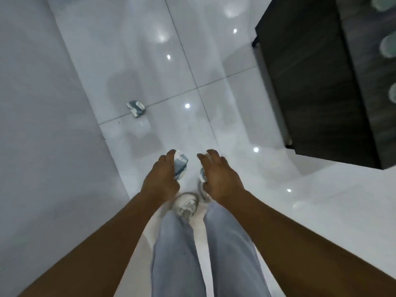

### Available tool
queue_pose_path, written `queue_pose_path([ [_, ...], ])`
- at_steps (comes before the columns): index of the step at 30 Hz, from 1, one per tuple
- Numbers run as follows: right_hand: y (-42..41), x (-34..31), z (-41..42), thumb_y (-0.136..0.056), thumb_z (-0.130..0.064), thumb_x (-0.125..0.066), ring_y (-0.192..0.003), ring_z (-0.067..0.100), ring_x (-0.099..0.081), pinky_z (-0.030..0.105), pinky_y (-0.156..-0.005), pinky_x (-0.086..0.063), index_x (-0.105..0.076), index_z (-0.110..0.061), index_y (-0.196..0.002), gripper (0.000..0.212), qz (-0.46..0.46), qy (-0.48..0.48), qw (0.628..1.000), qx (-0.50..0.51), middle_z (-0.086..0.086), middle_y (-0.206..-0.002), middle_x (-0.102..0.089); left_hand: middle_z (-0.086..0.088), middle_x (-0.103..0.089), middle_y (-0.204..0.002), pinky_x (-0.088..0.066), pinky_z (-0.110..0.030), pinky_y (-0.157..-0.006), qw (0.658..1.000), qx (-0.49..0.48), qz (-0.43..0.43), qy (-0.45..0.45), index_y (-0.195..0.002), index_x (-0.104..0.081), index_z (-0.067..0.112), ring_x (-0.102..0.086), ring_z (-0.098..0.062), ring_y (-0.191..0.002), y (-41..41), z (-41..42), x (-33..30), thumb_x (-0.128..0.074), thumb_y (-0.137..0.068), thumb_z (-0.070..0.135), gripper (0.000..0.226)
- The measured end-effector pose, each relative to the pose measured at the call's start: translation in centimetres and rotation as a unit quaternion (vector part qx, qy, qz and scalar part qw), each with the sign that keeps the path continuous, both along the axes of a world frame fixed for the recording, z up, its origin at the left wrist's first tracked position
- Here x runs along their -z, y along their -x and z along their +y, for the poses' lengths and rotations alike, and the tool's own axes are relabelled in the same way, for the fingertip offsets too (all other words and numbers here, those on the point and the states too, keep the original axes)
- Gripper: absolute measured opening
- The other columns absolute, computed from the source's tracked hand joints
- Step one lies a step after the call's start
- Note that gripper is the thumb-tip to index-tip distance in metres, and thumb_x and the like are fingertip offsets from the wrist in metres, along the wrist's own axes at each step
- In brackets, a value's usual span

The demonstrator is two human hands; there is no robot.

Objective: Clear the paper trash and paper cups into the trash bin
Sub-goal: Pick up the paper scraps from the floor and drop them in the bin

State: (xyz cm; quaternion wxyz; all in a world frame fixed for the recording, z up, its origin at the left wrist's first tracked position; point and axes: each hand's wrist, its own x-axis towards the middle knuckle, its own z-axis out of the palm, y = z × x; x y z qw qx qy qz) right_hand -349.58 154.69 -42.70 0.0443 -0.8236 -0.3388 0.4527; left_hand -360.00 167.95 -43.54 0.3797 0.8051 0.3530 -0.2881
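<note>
Gripping a crushed cup (180, 166), left hand (159, 179) fingers curled; right hand (220, 179) likewise around another (202, 176).

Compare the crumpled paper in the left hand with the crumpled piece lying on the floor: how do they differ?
The paper in the left hand is off the floor, gripped by the left hand; the piece on the floor lies loose on the white tile floor, untouched. The held one is partly hidden by fingers; the floor one shows whole, beside a grout line. The held one is near the shoe; the other lies farther ahead. Both are crumpled, white and blue-grey.
</note>
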Motion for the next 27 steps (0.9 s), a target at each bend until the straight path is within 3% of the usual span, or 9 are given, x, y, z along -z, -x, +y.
queue_pose_path([
  [6,-1.7,-13.4,-1.9,-0.086,-0.011,-0.065,-0.129,0.025,-0.036,0.036,-0.09,-0.05,-0.024,-0.024,-0.148,0.076,-0.063,-0.017,0.994,0.088,0.002,-0.153,-0.018,-0.012,-0.046,-0.128,-0.044,-0.035,-0.091,0.996,0.079,-0.02,-0.02,-0.145,-0.024,0.017,-0.049,-0.029,-0.116,-3.0,-1.7,-12.0,-0.063,-0.076,0.004,0.081],
  [13,2.3,-24.4,-9.0,-0.085,-0.016,-0.066,-0.129,0.025,-0.038,0.035,-0.087,-0.05,-0.025,-0.023,-0.148,0.076,-0.086,-0.004,0.969,0.23,0.003,-0.152,-0.019,-0.01,-0.043,-0.128,-0.044,-0.037,-0.092,0.98,0.192,-0.034,-0.023,-0.145,-0.022,0.019,-0.046,-0.028,-0.118,-3.1,-5.3,-23.5,-0.059,-0.076,0.005,0.08],
  [18,5.4,-29.0,-14.0,-0.085,-0.014,-0.064,-0.13,0.025,-0.035,0.037,-0.086,-0.052,-0.022,-0.025,-0.149,0.078,-0.081,0.008,0.943,0.322,0.002,-0.153,-0.016,-0.011,-0.048,-0.122,-0.047,-0.037,-0.088,0.964,0.262,-0.05,-0.025,-0.138,-0.032,0.017,-0.05,-0.028,-0.11,-3.9,-9.1,-29.7,-0.059,-0.074,0.003,0.071],
  [22,7.4,-31.1,-18.5,-0.084,-0.018,-0.065,-0.132,0.025,-0.036,0.038,-0.091,-0.051,-0.021,-0.025,-0.15,0.079,-0.088,-0.009,0.911,0.403,0.002,-0.155,-0.015,-0.011,-0.047,-0.126,-0.046,-0.034,-0.093,0.936,0.348,-0.054,-0.022,-0.141,-0.03,0.018,-0.05,-0.027,-0.114,-5.0,-13.7,-32.7,-0.062,-0.075,0.004,0.075],
  [27,8.5,-32.9,-26.2,-0.083,-0.02,-0.067,-0.133,0.026,-0.037,0.036,-0.098,-0.046,-0.024,-0.024,-0.149,0.08,-0.073,-0.024,0.845,0.529,0.003,-0.155,-0.017,-0.011,-0.047,-0.128,-0.046,-0.035,-0.095,0.896,0.441,-0.053,-0.017,-0.142,-0.028,0.016,-0.05,-0.027,-0.114,-7.6,-21.7,-34.9,-0.061,-0.078,0.004,0.073],
])
